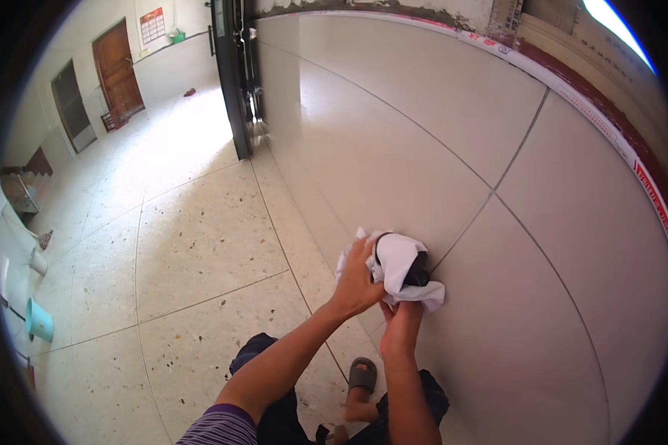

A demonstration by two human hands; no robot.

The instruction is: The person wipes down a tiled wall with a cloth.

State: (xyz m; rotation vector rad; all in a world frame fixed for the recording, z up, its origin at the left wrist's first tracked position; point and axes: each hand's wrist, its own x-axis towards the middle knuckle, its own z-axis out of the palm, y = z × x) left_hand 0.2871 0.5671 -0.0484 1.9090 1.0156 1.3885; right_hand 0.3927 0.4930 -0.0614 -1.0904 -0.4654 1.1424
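A bunched white cloth with black parts is held up in front of the tiled wall, near the foot of the wall. My left hand grips its left side, thumb toward the middle and fingers along the edge. From below, my right hand holds the cloth's underside, and its fingertips are mostly hidden by the folds. A black patch shows on the right of the bundle. I cannot tell whether the black belongs to the cloth or is a separate thing inside it.
Large beige tiles cover the wall on the right. A dark metal door frame stands at the wall's far end. Across the speckled floor, a turquoise bucket sits at far left. My sandalled foot is below the hands.
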